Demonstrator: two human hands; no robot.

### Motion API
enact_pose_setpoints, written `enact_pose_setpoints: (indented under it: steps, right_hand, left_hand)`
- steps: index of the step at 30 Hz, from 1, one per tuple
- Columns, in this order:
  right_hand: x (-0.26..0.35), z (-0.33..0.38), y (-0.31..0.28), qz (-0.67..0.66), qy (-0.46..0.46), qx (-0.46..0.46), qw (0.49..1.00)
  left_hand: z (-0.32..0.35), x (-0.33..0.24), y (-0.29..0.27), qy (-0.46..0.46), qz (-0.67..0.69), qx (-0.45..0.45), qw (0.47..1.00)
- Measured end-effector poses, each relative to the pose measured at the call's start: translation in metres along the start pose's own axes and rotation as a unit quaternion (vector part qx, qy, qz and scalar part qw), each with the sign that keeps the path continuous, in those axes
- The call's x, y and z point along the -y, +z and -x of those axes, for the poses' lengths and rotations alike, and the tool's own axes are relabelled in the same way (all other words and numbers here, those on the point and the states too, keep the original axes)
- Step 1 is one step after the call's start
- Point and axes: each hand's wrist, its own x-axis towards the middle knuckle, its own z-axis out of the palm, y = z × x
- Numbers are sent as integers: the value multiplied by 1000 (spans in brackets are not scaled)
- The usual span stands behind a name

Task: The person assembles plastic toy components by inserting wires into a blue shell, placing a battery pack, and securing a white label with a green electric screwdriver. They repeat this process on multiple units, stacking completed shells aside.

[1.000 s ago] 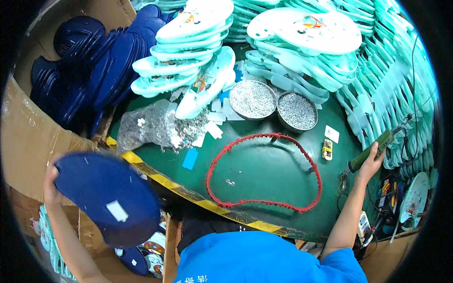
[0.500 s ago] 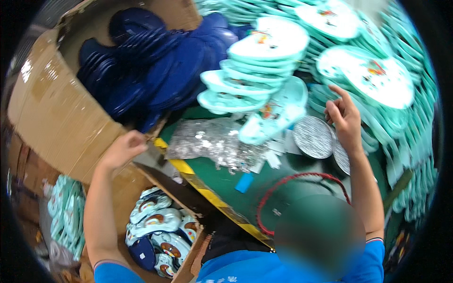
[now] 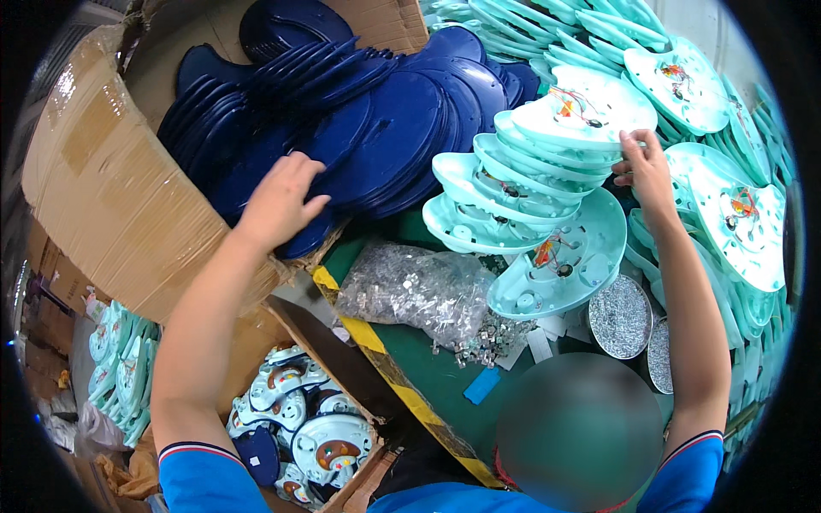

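My left hand is open with fingers apart, over the near edge of the dark blue plastic covers heaped in a carton. Whether its fingertips touch a cover, I cannot tell. At the right edge of a leaning stack, my right hand pinches the rim of the top mint-green plastic shell. Wires and small parts sit inside this shell, and similar shells lie below it. A separate mint-green shell rests tilted at the foot of the stack, its hollow side facing up.
A clear bag of small metal pieces lies beside loose pieces on the green tabletop. Two round tins stand at the right. More mint shells crowd the far right. Below the yellow-black edge, a carton holds assembled toy-like units.
My left hand has moved up and right to the dark blue covers, its fingers opening. My right hand has closed on the top shell's rim. The whole view has shifted.
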Motion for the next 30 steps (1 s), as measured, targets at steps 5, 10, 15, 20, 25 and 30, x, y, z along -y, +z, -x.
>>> enact_pose_setpoints:
  steps: [5,10,15,20,25,30]
  right_hand:
    - [24,68,-61,-75,-9,-20,997]
    - [25,167,-152,-60,23,-57,996]
    - [-22,257,-266,110,58,-23,992]
    - [-29,332,-258,48,195,18,979]
    - [-33,353,-228,68,224,28,972]
    - [-51,361,-217,225,175,35,958]
  left_hand:
    - [-51,-31,44,-95,89,-2,991]
    - [-119,16,81,-340,50,69,937]
    - [-138,48,108,-433,105,124,887]
    - [-142,36,77,-398,106,86,907]
    - [-134,-11,10,-257,294,109,914]
    - [-36,-115,-42,63,197,60,977]
